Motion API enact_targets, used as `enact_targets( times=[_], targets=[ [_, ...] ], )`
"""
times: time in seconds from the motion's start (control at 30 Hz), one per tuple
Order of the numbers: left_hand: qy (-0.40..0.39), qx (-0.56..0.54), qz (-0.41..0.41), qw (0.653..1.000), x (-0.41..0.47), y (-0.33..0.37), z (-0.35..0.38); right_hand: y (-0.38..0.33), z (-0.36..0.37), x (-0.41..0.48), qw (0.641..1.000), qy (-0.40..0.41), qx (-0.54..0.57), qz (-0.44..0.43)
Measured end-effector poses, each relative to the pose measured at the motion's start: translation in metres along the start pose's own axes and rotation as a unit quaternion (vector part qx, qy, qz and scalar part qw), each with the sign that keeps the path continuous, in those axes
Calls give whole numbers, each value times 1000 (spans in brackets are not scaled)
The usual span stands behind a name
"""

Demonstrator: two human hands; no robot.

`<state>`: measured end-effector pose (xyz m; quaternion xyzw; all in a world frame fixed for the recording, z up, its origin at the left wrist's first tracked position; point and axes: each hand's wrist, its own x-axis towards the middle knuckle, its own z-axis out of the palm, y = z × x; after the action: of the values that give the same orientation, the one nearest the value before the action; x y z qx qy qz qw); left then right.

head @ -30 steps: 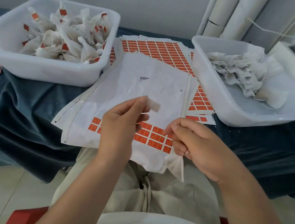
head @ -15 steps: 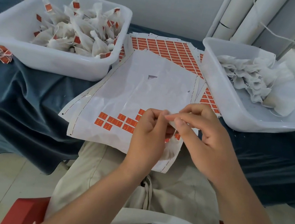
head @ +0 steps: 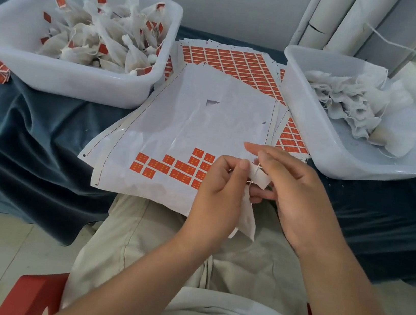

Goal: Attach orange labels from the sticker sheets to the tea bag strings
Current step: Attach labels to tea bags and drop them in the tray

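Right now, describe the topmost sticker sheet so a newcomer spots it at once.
On the blue-draped table, sticker sheets lie stacked between the left white tub and the right white tub. The one you want is the top sheet, nearest the person. Unlike the label-packed sheets beneath, it is almost bare white, with only a stepped cluster of orange labels at its near edge.

The orange labels (head: 170, 168) form stepped rows on a white sticker sheet (head: 206, 119) edged with a dark dashed line, the tubs (head: 65, 81) and tea bags (head: 106, 36) are white, the desk cloth (head: 31, 132) dark teal, the trousers (head: 152, 243) beige, the seat (head: 32, 293) red.
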<state>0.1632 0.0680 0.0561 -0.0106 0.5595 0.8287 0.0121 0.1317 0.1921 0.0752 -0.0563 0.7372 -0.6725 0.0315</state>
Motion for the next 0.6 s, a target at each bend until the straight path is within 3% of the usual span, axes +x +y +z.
enact_targets(
  times=[0.2,0.4,0.6],
  targets=[
    [-6,-42,-2,999,2,0,-2,2,-9,6,997,-5,56,55],
    [-44,4,-8,999,5,-2,-10,4,-14,7,1000,22,-2,19],
    [-51,12,-25,998,9,2,-17,7,-10,6,999,33,30,20]
  ],
)
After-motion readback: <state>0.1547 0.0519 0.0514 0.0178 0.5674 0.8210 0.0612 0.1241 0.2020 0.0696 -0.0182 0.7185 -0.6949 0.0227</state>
